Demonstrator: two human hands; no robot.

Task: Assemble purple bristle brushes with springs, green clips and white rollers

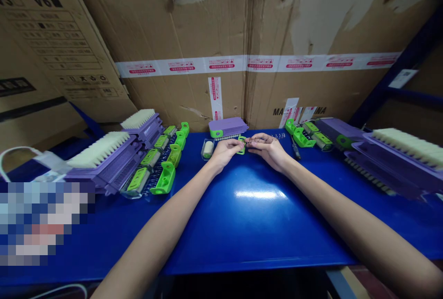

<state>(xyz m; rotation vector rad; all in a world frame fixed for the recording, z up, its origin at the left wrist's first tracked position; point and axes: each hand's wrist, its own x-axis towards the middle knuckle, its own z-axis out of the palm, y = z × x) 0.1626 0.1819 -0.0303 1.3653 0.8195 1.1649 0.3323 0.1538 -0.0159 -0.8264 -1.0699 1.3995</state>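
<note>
Between the fingertips of the left hand (pixel 225 151), a green piece (pixel 242 151) points away, long ways; the right hand (pixel 273 152) pinches something blurry.

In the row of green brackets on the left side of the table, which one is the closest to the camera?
The green bracket at the row's near end, closest to the blue table's front edge; the others stand behind it.
</note>
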